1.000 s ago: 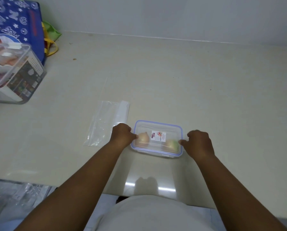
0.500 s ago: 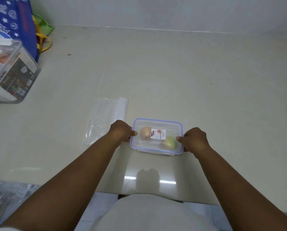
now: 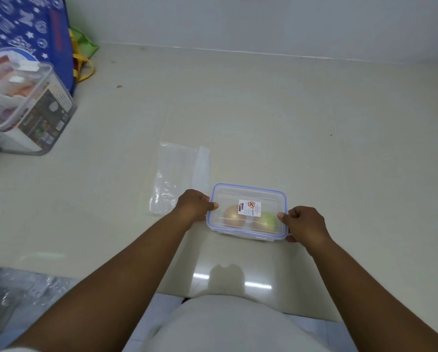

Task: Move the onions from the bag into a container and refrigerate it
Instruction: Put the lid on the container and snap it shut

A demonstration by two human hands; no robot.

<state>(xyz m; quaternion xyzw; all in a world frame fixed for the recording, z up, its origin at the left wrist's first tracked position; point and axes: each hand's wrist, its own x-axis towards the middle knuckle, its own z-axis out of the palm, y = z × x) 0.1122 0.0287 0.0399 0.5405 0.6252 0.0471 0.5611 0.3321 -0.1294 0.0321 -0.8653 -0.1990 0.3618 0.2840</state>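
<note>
Container [image 3: 248, 194] lidded on pale countertop [image 3: 314, 123] | both hands clamped on its ends | white wall [image 3: 263, 21] behind

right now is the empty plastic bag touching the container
Apart. The head view shows a strip of bare counter between the plastic bag and the container.

onions [image 3: 234, 215] in container [image 3: 248, 190], bag [image 3: 180, 174] left of it
</note>
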